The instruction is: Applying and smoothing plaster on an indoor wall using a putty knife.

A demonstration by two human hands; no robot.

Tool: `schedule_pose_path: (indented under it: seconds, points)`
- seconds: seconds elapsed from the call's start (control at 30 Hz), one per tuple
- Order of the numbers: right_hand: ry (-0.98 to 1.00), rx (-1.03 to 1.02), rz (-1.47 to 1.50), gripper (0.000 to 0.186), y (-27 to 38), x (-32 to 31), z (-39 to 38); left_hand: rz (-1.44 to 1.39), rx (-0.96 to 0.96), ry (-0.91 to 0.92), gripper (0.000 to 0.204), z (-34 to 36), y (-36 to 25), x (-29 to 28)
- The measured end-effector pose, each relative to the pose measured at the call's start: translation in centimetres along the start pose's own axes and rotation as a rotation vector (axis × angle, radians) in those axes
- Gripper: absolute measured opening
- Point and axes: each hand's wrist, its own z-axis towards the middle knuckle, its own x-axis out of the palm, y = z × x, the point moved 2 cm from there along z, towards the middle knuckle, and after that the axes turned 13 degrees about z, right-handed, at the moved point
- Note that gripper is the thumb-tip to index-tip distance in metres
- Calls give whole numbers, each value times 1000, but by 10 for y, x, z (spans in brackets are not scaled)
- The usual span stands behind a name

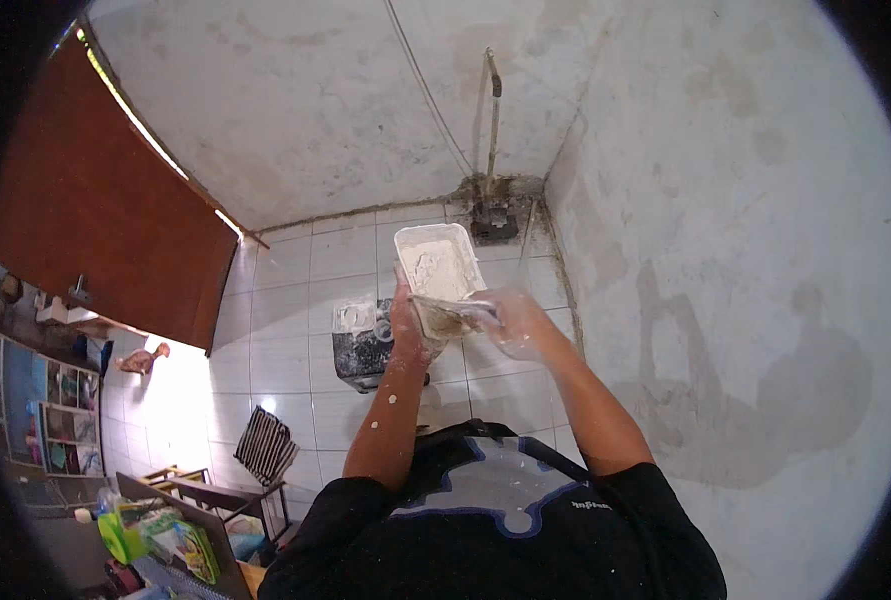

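My left hand (pixel 406 325) is closed around the side of a white rectangular tub (pixel 400 236), held out in front of my body. Pale, lumpy putty (pixel 437 265) fills much of it. Over the tub's near end lies a wide-bladed putty knife (pixel 447 314), its blade dull and smeared. The knife's handle end is in my right hand (pixel 520 325), which is somewhat blurred with its fingers closed. White specks of putty stick to my left forearm. The knife and my hands hide the near end of the tub.
Below the tub stands a black, white-spattered box (pixel 360 360) with a white lid-like piece (pixel 355 317) on top. A pipe (pixel 493 130) runs down the far wall. Left are a brown door (pixel 115 200), a chicken-like shape (pixel 143 359) and a chair with striped cloth (pixel 265 445).
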Motion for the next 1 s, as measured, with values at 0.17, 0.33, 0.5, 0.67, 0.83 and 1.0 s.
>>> schedule_pose_path:
  seconds: [0.17, 0.33, 0.5, 0.67, 0.83, 1.0]
  points:
    - [-282, -86, -15, 23, 16, -42, 14, 23, 7, 102, 58, 13, -3, 24]
    - [-580, -151, -39, 25, 41, -27, 19, 10, -76, 35, 47, 27, 14, 38]
    - [-534, -133, -125, 25, 17, -10, 4, -34, -24, 103, 51, 37, 23, 37]
    - [-118, 241, 185, 29, 35, -56, 1, -91, -92, 296, 54, 35, 16, 46]
    - [-495, 11, 200, 24, -7, -79, 7, -34, -165, 195, 51, 48, 27, 43]
    - [-460, -86, -175, 22, 18, -71, 8, -41, -155, 158, 51, 58, 35, 57]
